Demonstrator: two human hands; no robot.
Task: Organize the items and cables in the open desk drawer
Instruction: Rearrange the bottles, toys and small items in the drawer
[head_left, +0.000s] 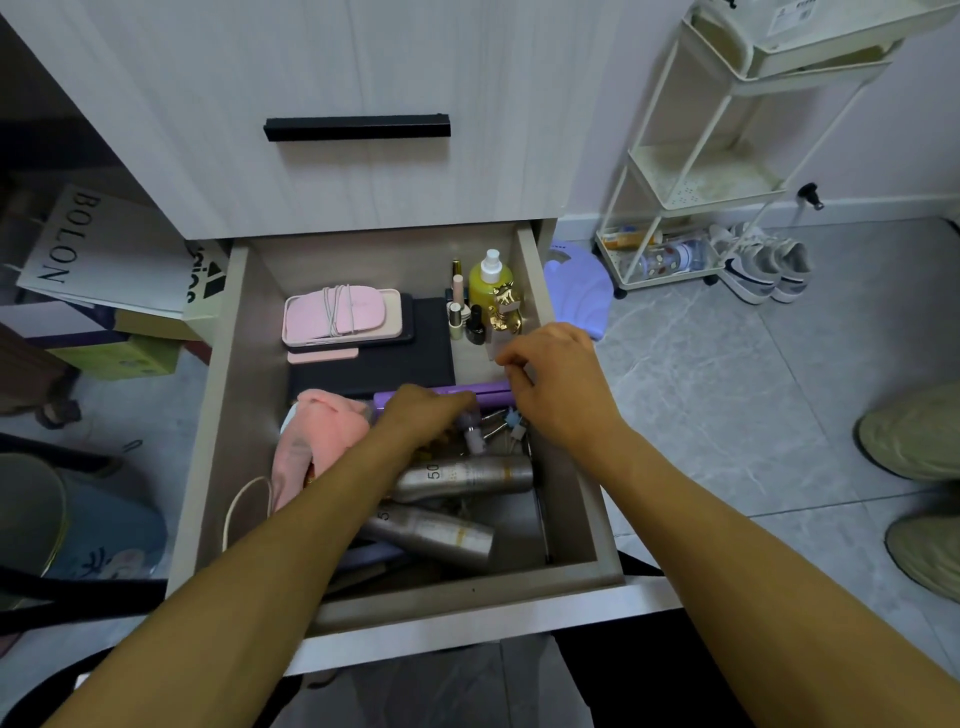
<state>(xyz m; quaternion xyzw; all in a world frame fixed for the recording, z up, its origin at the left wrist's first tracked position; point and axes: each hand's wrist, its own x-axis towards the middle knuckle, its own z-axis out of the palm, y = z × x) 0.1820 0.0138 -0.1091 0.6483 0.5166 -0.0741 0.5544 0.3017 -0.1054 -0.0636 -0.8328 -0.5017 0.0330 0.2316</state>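
Observation:
The open drawer (228, 395) holds a pink pad wrapped with a pale cable (340, 312) on a dark flat case (395, 358). Upright cosmetic bottles, a yellow one (480, 291) among them, stand at the back right. A purple case (488, 391) lies across the middle, beside a pink cloth (322, 431). Two silver spray cans (467, 475) lie at the front. My left hand (421, 415) curls down over a small lilac bottle (472, 436) among clips. My right hand (556, 379) has its fingers pinched at the purple case's right end; whether it holds anything is hidden.
A closed drawer with a black handle (357, 127) sits above. A white rolling cart (691, 187) and sneakers (763, 265) stand on the tiled floor at the right. Paper bags (104, 249) and boxes crowd the left. A cream cord loop (244, 504) lies front left in the drawer.

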